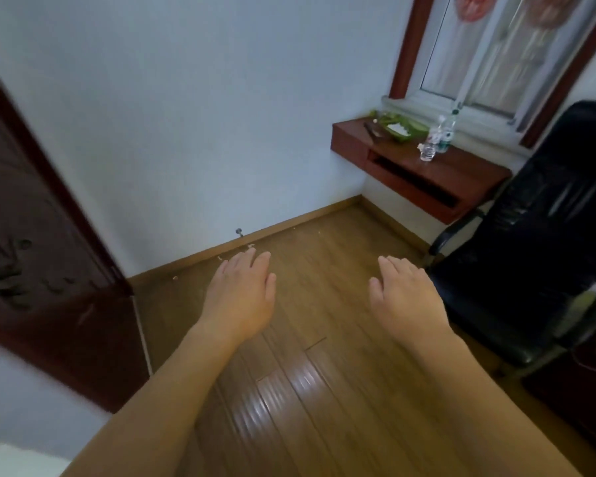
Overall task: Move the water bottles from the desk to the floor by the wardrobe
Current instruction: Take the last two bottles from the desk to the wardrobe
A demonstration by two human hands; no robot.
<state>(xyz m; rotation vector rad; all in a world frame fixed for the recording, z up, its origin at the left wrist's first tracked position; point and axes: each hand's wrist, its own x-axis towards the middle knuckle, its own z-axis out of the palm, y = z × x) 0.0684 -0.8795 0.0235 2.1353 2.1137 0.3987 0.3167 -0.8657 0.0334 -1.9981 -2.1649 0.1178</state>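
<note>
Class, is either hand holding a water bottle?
No: the left hand and right hand are empty, and the water bottles stand on the desk.

A room in a home, seemingly a bedroom or study corner. Wall-mounted reddish wooden surface under a framed window; black office chair just right of the surface, dark carved wooden door far left, plank floor below, plain white walls.
</note>
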